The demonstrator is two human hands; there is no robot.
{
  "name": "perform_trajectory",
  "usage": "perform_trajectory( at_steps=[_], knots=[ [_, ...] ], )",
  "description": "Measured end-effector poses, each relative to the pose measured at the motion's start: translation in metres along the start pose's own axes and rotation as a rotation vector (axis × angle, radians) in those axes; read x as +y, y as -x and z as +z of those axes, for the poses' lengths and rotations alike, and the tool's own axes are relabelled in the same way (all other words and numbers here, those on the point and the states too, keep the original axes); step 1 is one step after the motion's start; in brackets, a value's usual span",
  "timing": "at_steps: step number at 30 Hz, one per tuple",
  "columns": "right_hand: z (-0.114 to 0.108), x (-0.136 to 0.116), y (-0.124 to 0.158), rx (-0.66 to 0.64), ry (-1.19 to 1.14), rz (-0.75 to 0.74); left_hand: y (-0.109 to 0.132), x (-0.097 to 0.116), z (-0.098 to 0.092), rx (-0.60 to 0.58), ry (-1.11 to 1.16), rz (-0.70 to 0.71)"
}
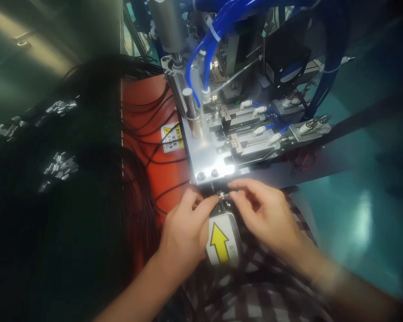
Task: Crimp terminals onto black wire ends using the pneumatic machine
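"Orange counter [171, 171] at left; where's the tiny wired connector [222, 196]?"
"Just off the metal plate's [203, 163] near edge, between left hand [184, 226] and right hand [267, 208], both curled; grips unclear."
"Handling?"
"Likely light, fragile: pinch its housing."

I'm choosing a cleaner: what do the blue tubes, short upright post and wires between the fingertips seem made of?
Blue tubes: likely plastic, glossy along smooth bends.
Short upright post: apparently metal, smooth and silvery.
Wires: probably plastic coated, being coloured; finish unclear.
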State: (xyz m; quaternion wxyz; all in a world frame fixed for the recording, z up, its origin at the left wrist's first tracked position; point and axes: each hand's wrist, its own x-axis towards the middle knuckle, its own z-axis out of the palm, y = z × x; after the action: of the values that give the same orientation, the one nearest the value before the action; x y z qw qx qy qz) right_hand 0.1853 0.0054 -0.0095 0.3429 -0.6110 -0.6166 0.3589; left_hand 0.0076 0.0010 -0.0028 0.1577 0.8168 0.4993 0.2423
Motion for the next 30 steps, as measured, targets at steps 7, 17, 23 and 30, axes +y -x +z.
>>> perform_trajectory(
  at_steps=[7,17,23,30],
  knots=[
    [0.014,-0.002,-0.008,-0.026,-0.062,0.052,0.0,0.002,0.0,-0.009,-0.007,-0.008],
    [0.018,0.008,-0.001,0.12,0.085,-0.225,0.0,0.002,-0.001,-0.012,0.011,-0.016],
    [0.016,0.009,-0.001,0.071,-0.009,-0.027,0.001,0.0,0.0,-0.005,0.012,-0.008],
    [0.009,0.008,-0.003,0.0,-0.227,0.146,0.001,-0.001,0.001,-0.004,0.007,0.003]
  ],
)
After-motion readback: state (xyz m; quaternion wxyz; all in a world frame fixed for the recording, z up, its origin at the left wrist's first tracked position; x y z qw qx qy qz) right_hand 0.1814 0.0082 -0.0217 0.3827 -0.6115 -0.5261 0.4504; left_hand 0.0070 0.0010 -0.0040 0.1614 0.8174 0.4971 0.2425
